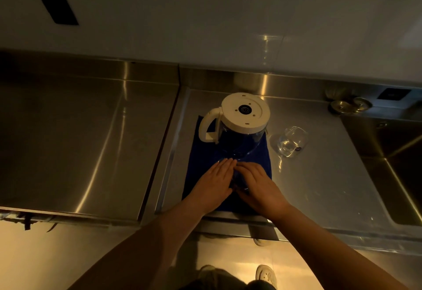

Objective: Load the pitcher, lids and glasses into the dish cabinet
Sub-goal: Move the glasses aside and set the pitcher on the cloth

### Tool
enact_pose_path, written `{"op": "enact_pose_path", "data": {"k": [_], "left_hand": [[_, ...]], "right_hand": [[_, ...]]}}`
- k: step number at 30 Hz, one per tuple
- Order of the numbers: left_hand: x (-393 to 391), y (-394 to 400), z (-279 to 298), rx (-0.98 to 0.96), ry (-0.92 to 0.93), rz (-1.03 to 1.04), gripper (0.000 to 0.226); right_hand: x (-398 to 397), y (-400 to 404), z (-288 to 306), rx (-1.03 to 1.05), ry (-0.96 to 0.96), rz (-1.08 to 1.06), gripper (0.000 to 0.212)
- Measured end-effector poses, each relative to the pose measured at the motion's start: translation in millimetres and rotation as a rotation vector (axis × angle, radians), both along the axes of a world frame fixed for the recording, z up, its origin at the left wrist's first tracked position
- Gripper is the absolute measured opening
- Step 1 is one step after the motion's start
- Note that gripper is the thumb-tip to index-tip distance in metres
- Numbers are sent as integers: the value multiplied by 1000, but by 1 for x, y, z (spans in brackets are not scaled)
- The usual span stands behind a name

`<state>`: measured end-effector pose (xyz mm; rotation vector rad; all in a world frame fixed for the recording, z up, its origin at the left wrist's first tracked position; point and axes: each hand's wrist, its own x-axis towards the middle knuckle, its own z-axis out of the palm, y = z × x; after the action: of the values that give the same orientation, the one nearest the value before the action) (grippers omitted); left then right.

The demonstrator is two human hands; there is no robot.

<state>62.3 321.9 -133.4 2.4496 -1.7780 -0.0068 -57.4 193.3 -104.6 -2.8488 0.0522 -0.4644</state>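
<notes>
Both hands are down on the blue cloth (201, 152), cupped around a clear glass item (237, 178) between them. The left hand (213, 183) has its fingers pretty straight against it; the right hand (258, 184) curls slightly over it. The pitcher (239, 120) sits upside down at 12 o'clock from the hands, with a clear glass (290, 141) at 2 o'clock.

Dim, warm amber light here; bright streaks of glare run down the brushed stainless steel counter (96, 143), corners sink into shadow, and straight edges bow from the wide-angle lens.
</notes>
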Motion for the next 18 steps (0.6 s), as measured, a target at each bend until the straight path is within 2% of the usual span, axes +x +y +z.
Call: {"op": "enact_pose_path", "data": {"k": [5, 11, 18], "left_hand": [[-3, 3, 2, -62, 70, 19, 70], [-4, 5, 4, -85, 53, 23, 71], [2, 9, 1, -54, 57, 44, 72]], "right_hand": [[-1, 1, -3, 16, -9, -8, 65], [10, 6, -15, 129, 44, -175, 68], [12, 10, -23, 126, 64, -132, 64]]}}
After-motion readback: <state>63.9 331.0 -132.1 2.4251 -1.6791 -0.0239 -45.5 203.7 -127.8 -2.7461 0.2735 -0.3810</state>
